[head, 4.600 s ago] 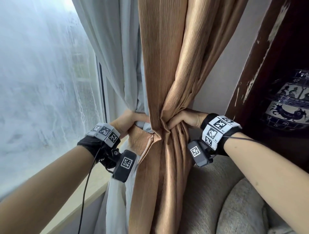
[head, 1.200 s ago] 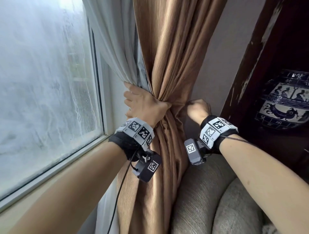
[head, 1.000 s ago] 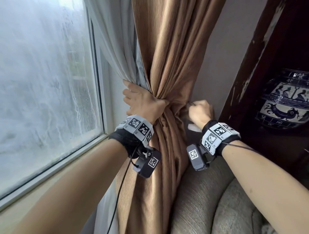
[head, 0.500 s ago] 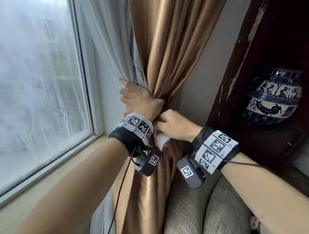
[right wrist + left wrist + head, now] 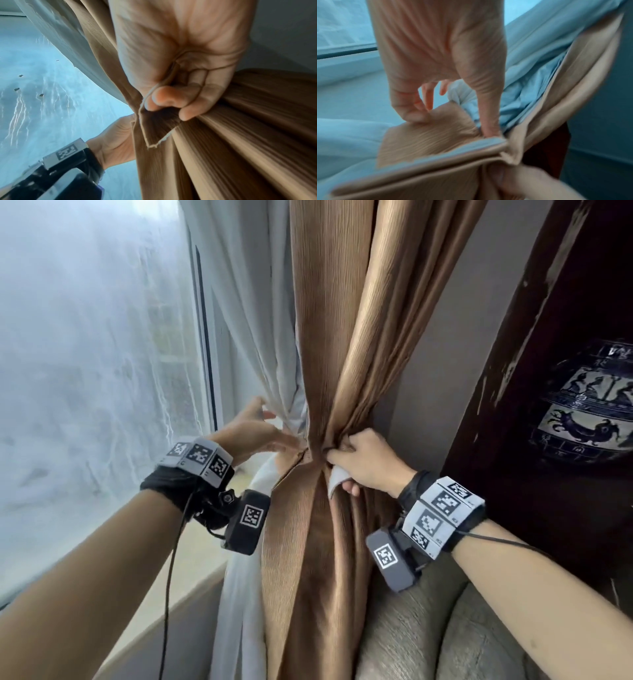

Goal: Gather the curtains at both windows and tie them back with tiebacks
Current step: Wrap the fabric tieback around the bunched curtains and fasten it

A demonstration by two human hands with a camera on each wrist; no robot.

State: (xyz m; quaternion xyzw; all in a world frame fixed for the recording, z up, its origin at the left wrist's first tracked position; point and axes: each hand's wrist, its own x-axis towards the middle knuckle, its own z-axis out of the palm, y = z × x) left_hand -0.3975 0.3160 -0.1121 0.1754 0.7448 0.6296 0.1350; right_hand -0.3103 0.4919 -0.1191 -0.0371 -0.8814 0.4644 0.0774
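The brown curtain [image 5: 346, 344] hung cinched beside the window [image 5: 85, 364]. The left hand [image 5: 251, 431] had let go of the bundle, fingers loose; the right hand [image 5: 364, 462] now pinched the tieback [image 5: 335, 479] end at the waist, probably fastening it.

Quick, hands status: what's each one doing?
Left hand: open, fingers touching the curtain.
Right hand: closed, pinching the tieback end at the gathered curtain.

Head overlooks; wrists close on curtain [image 5: 359, 337]
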